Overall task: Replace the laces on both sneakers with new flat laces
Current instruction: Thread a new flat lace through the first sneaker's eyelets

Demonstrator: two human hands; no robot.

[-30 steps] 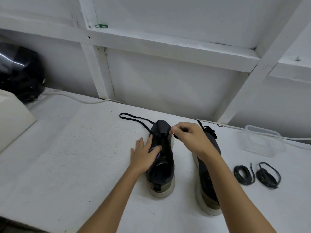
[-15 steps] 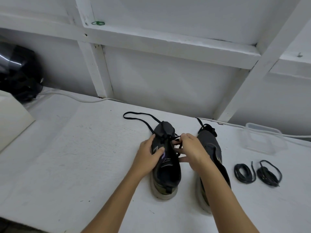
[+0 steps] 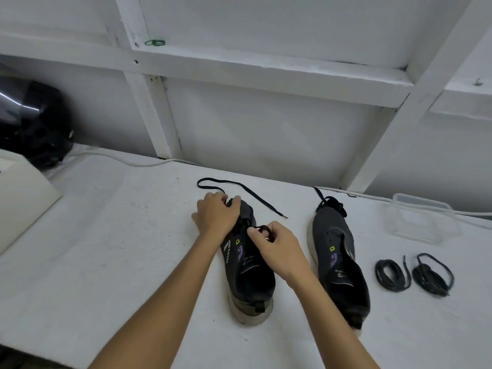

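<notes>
Two dark sneakers stand on the white table, toes pointing away from me. My left hand [image 3: 217, 215] grips the toe end of the left sneaker [image 3: 250, 275]. My right hand [image 3: 274, 246] pinches a loop of black lace over that shoe's eyelets. A loose end of the same flat black lace [image 3: 239, 186] trails across the table beyond the toe. The right sneaker [image 3: 338, 259] stands apart with its lace bunched at its toe. Two coiled black laces [image 3: 392, 271] [image 3: 432, 275] lie to the right of it.
A clear plastic container [image 3: 423, 222] sits at the back right. A white cable [image 3: 127, 161] runs along the wall. At the far left are a black helmet-like object [image 3: 32, 123] and a cream box [image 3: 21, 198]. The table's near edge [image 3: 53, 352] is at lower left.
My left hand moved forward from the shoe's side onto its toe. My right hand drew back along the tongue and now pinches a lace loop. The lace end beyond the toe has shifted.
</notes>
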